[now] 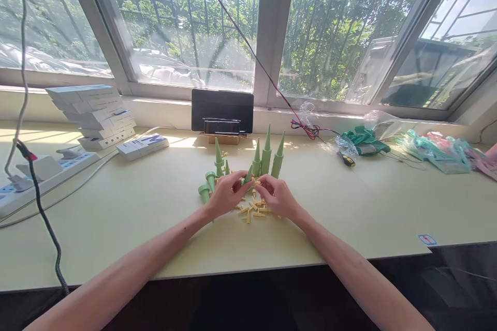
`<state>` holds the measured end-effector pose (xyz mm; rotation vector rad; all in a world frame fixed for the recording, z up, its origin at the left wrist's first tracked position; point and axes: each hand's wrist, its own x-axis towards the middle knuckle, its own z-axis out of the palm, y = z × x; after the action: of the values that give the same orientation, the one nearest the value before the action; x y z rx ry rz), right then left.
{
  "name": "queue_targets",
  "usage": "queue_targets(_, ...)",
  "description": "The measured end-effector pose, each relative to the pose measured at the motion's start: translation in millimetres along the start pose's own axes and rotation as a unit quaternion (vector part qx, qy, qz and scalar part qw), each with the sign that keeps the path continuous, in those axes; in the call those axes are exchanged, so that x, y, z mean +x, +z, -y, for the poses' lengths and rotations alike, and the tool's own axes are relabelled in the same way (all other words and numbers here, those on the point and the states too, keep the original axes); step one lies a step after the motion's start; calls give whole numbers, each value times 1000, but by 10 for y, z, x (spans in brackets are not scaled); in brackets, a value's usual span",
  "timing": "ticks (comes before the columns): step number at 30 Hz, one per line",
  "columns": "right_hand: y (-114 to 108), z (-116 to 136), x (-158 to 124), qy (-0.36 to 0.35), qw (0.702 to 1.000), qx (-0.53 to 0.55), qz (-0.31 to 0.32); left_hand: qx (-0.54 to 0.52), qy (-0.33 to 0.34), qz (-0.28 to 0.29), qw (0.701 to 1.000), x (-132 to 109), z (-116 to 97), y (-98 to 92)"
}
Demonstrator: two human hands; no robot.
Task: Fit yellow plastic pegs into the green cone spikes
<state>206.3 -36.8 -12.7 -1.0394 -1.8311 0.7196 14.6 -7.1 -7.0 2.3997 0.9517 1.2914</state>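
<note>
My left hand (230,191) is closed around a green pointed plastic spike (248,175), its tip showing above the fingers. Close beside it, my right hand (280,197) pinches a small yellow plastic piece (257,183) at the spike's side. The fingers partly hide where the two parts meet. Just behind the hands stand several tall green spikes (266,154), points up. Left of them are more green pieces, one upright spike (218,158) and a wide-capped one (204,193). Below the hands lies a loose scatter of small yellow pieces (254,208).
A black tablet (222,108) leans on a stand by the window. Stacked white boxes (95,114), another white box (142,147) and a power strip (48,178) occupy the left. A yellow-black tool (346,159), thin wires (306,128) and green plastic bags (365,140) lie right.
</note>
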Motion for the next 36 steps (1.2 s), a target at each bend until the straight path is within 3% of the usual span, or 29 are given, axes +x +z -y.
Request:
queue_targets(12, 26, -59, 15, 10, 1000, -10, 7, 0, 7, -4, 1000, 2, -14, 1)
queue_targets(18, -1, -28, 19, 20, 999, 18, -28, -4, -2, -4, 1000, 4, 3, 5)
queue_targets(36, 20, -56, 26, 0, 1000, -9, -10, 1, -2, 13, 1000, -12, 0, 0)
